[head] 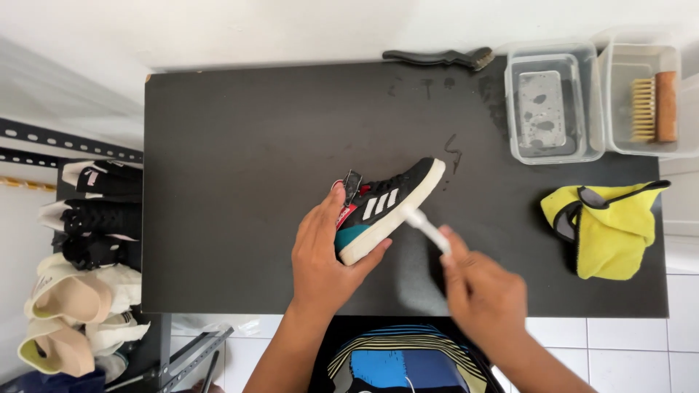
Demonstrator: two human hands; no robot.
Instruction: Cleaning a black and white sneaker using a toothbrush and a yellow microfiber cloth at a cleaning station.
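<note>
While both hands work over it, a black table (240, 145) fills most of the view, matte top, wet dark splashes toward its far right part. White wall beyond the table's far edge, white floor tiles at its near edge. Left of the table, a rack of shoes (87, 218), black, white and beige pairs stacked. At the table's far edge lies a black brush (437, 57). On the table's far right corner sit two clear plastic tubs: one with water (552, 102), the next holding a wooden brush (655, 107). A yellow cloth (608, 229) lies crumpled at the table's right edge.

A black sneaker (386, 204), white sole, white side stripes, teal heel patch, sits near the table's middle, tipped on its side, toe pointing to the far right. Left hand (324, 255) wraps the heel end, fingers curled over the collar, thumb under the sole. Right hand (480, 287) is closed in a fist grip around a white brush handle (429, 229), its tip touching the sneaker's sole edge at midfoot. Right hand is just right of the sneaker, nearer the table's near edge.
</note>
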